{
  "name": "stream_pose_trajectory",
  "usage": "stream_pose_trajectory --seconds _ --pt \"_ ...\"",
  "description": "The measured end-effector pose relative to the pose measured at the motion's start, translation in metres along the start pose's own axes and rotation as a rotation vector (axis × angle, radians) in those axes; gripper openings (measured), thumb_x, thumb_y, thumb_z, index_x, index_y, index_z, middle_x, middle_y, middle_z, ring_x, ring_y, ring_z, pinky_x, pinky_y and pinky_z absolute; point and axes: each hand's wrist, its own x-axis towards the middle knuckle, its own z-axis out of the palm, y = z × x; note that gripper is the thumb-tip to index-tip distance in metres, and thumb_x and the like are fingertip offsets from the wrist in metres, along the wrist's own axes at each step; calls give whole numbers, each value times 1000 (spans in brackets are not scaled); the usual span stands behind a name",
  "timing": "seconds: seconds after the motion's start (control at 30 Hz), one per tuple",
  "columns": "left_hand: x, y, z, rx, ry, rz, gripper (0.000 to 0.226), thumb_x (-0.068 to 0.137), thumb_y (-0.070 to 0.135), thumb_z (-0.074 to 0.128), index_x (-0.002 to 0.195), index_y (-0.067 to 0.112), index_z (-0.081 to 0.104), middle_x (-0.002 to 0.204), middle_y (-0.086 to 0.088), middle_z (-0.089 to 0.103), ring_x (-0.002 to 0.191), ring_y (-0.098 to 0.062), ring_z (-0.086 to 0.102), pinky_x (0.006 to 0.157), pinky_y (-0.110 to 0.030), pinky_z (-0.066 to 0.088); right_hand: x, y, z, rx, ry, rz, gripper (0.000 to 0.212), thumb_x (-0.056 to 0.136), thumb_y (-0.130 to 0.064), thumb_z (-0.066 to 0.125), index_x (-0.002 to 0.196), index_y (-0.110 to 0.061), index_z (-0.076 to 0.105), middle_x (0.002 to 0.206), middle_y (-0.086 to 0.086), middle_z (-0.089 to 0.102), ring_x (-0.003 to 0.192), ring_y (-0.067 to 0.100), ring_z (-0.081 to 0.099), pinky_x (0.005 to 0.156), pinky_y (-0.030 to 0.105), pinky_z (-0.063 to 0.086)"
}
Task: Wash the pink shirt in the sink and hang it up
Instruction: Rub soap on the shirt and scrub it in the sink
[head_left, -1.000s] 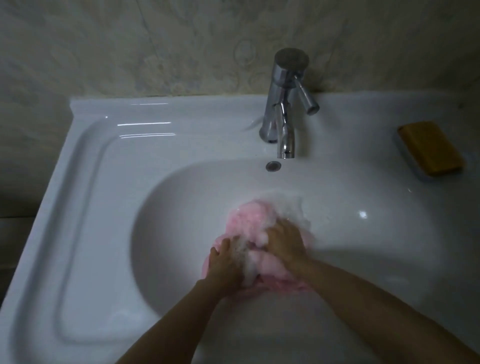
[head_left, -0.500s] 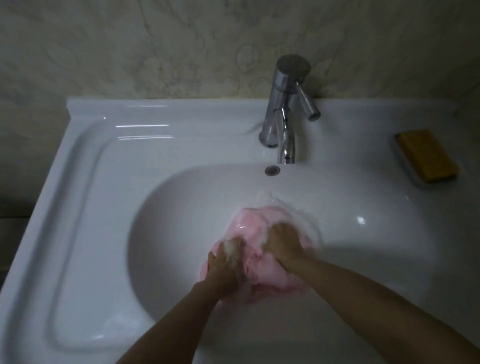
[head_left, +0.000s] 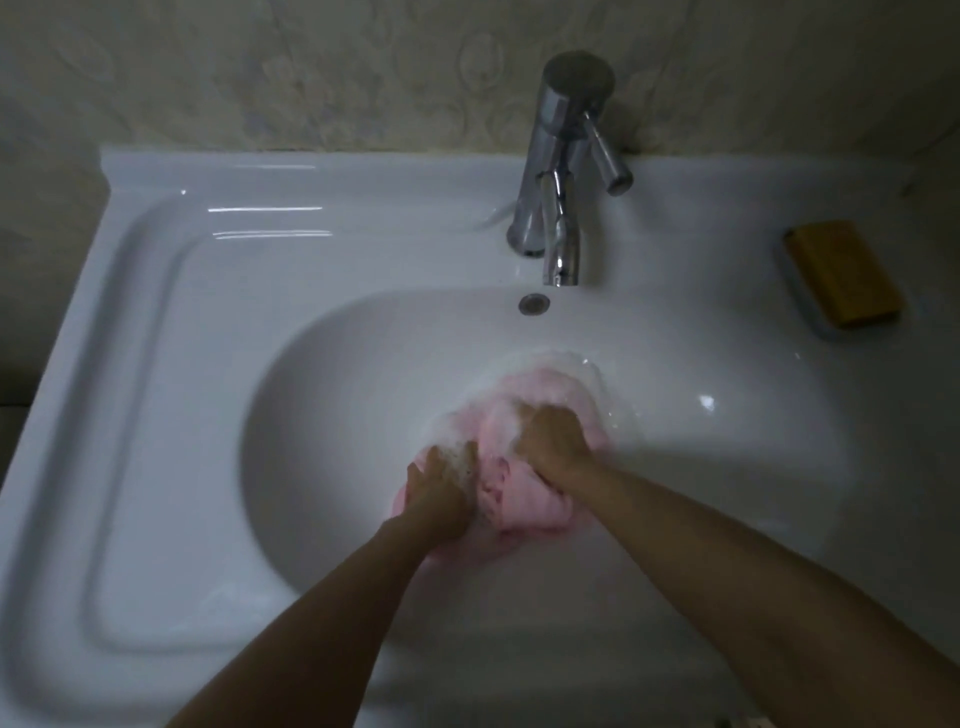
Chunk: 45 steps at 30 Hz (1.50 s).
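The pink shirt (head_left: 511, 486) lies bunched and soapy at the bottom of the white sink basin (head_left: 337, 415). My left hand (head_left: 441, 486) grips its left side, with foam over the fingers. My right hand (head_left: 553, 439) grips the upper right part of the bundle, fingers curled into the cloth. White suds ring the far edge of the shirt. The two hands sit close together with a fold of pink cloth between them.
A chrome tap (head_left: 563, 171) stands behind the basin, its spout over the overflow hole (head_left: 533, 303); no water runs from it. A yellow-brown soap bar (head_left: 844, 273) sits in a dish at the right. A flat ledge (head_left: 171, 415) fills the sink's left side.
Both hands have kept kneading the shirt; my right hand has pushed a little farther from me and the bundle has shifted with it. The foam has spread along the far edge.
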Motion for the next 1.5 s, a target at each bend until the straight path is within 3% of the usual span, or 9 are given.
stream_pose_trajectory --seconds 0.27,0.33,0.53,0.73,0.9,1.03,1.17,1.4,1.5 --pt "3 1 6 130 16 54 67 94 22 52 148 8 16 154 -15 13 141 -34 17 112 -40 23 -84 -17 -1 -25 -122 -393 58 73 -18 77 127 -12 58 133 8 54 116 23 56 92 23 41" --pt "2 0 8 159 4 106 57 100 28 38 150 12 16 157 -15 7 143 -38 5 115 -47 15 -63 -10 7 -131 -29 -397 61 53 -26 89 109 -10 70 115 11 67 92 22 70 73 25 54" --pt "-1 -3 5 138 219 235 60 92 18 48 147 11 24 154 -18 16 134 -47 31 105 -58 34 -15 -20 -1 80 57 17 39 90 -9 48 129 -4 52 110 10 65 96 26 62 77 29 50" --pt "5 -4 14 143 21 117 61 97 15 46 149 12 15 154 -16 15 140 -34 23 89 -23 30 -82 -23 1 36 -189 -331 55 88 -16 61 139 -8 42 140 16 47 128 28 45 105 32 36" --pt "4 -4 11 230 -20 131 52 104 31 21 152 16 7 159 -14 -3 143 -41 -7 115 -50 4 -19 -11 3 -130 -92 -155 60 83 -6 53 142 -7 40 130 19 57 117 31 55 98 34 43" --pt "1 -1 6 281 94 259 49 100 31 27 128 3 55 137 -24 46 122 -53 45 94 -63 42 -18 -25 -6 27 54 -76 36 97 -16 46 130 -2 52 124 20 60 110 31 59 89 27 44" --pt "9 -6 13 283 -3 148 60 99 28 42 149 9 15 156 -14 10 144 -33 9 112 -28 21 -85 -42 -8 203 -27 -415 31 89 -21 54 92 10 58 72 27 62 51 32 64 44 4 18" --pt "10 -8 13 297 44 213 69 98 45 35 151 11 6 158 -15 6 143 -41 10 113 -45 15 -21 -17 -13 -23 -264 -67 41 87 -2 46 127 -1 54 117 22 63 106 32 61 81 31 48" --pt "4 -16 7 62 188 332 89 76 54 56 141 1 24 131 -26 52 112 -45 55 86 -47 47 -9 -19 -34 41 -234 -11 34 97 -25 47 122 -5 57 115 12 63 103 24 59 82 27 43"
